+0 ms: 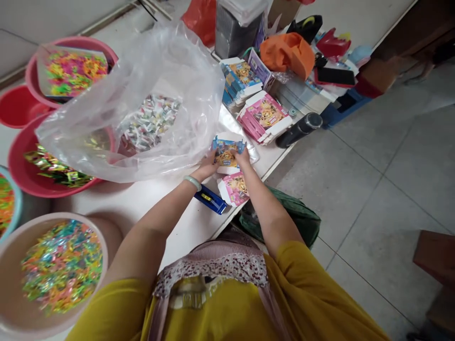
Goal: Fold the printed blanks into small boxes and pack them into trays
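Between my two hands is a blue printed carton [227, 152] with white flaps, held above the table's right part. My left hand [209, 165], with a pale bangle at the wrist, grips its left side. On the right edge, my right hand [243, 158] closes around the carton with the thumb on its printed face. Just below lies a pink printed carton [236, 187], partly covered by my right forearm. A dark blue tray-like item [211, 199] with a yellow piece in it rests beside my left wrist.
A big clear plastic bag [192, 80] of small wrapped pieces spreads left of my hands. Pink flattened cartons [263, 116], blue cartons [241, 78] and a black flask [299, 130] stand beyond. Tubs of colourful pieces, including a beige tub [103, 237], line the left side.
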Available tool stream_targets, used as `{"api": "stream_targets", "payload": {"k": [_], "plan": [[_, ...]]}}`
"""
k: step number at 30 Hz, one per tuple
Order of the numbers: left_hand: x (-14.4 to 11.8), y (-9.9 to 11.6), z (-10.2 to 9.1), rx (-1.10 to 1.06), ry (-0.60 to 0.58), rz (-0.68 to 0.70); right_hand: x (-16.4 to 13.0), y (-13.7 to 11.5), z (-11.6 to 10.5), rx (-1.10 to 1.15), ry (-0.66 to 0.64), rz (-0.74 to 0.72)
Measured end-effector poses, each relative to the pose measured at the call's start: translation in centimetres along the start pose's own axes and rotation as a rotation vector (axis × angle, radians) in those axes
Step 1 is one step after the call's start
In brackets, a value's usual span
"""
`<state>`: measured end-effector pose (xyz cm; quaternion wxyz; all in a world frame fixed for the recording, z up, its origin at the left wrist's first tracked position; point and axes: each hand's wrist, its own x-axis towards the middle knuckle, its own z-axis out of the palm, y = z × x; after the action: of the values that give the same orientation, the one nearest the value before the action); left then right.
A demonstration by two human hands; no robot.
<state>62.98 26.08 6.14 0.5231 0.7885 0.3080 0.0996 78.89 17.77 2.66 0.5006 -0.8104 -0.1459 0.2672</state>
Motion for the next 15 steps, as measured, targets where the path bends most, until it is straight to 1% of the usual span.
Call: {"api": "stream_targets", "payload": {"k": [2, 4, 6, 7, 9, 11, 12, 13, 14, 15], "plan": [[0.7, 0.1, 0.5, 0.018, -0.071, -0.004, 0.7, 0.2, -0.7, -0.024, 0.063, 0.019], [0.7, 0.2, 0.4, 0.027, -0.084, 0.002, 1.2, 0.1, -1.3, -0.065, 0.128, 0.028], [-0.5, 0.3, -0.5, 0.050, -0.067, 0.006, 1.2, -0.2, -2.1, -0.117, 0.125, 0.006], [-1.7, 0.4, -1.1, 0.062, -0.060, 0.018, 0.7, -0.3, -2.5, -0.151, 0.106, -0.017], [-5.6, 0.5, -2.6, 0.079, -0.076, 0.081, -1.2, -0.3, -3.2, -0.231, 0.062, -0.079], [-11.2, 0.8, -3.9, 0.066, -0.120, 0.149, -4.4, 0.3, -4.1, -0.290, 0.049, -0.156], [-14.3, 0.9, -4.4, 0.043, -0.136, 0.157, -6.0, 0.6, -4.6, -0.260, 0.045, -0.226], [-17.6, 1.1, -5.0, 0.010, -0.134, 0.140, -7.3, 1.0, -5.1, -0.212, 0.013, -0.304], [-20.8, 1.1, -5.8, -0.033, -0.096, 0.100, -8.3, 1.2, -5.5, -0.158, -0.019, -0.360], [-24.3, 1.0, -6.8, -0.082, -0.013, 0.038, -8.8, 1.2, -5.7, -0.105, -0.056, -0.394]]}}
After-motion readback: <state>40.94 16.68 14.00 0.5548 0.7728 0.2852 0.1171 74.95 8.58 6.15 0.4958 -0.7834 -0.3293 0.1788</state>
